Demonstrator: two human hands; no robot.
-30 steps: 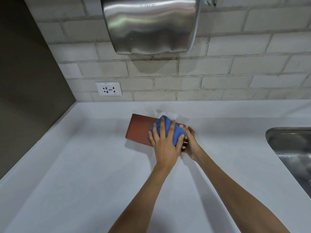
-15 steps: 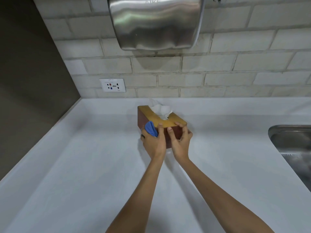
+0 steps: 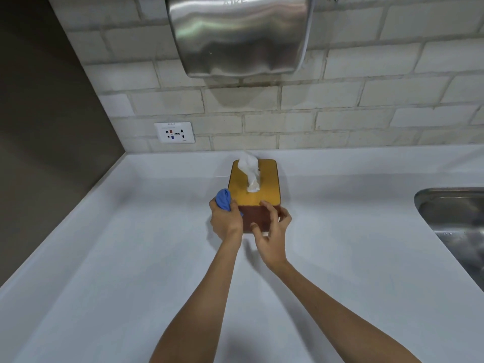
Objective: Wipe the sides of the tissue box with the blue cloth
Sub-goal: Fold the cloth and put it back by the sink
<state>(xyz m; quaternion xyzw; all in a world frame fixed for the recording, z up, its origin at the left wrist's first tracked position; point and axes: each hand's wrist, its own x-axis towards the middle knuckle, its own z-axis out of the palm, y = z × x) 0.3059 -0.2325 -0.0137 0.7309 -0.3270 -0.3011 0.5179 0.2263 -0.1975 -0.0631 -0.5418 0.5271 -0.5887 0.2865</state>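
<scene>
The tissue box point(image 3: 253, 197) stands upright on the white tabletop point(image 3: 131, 258). The left hand point(image 3: 226, 221) squeezes the blue cloth point(image 3: 223, 203) against its left side. The right hand point(image 3: 272, 233), fingers loose, steadies the front. Other sides probably need wiping.

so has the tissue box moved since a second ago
Yes. The tissue box was tipped on its side; now it stands upright, top up, turned with its short end toward the person, at about the same distance from the wall socket.
</scene>
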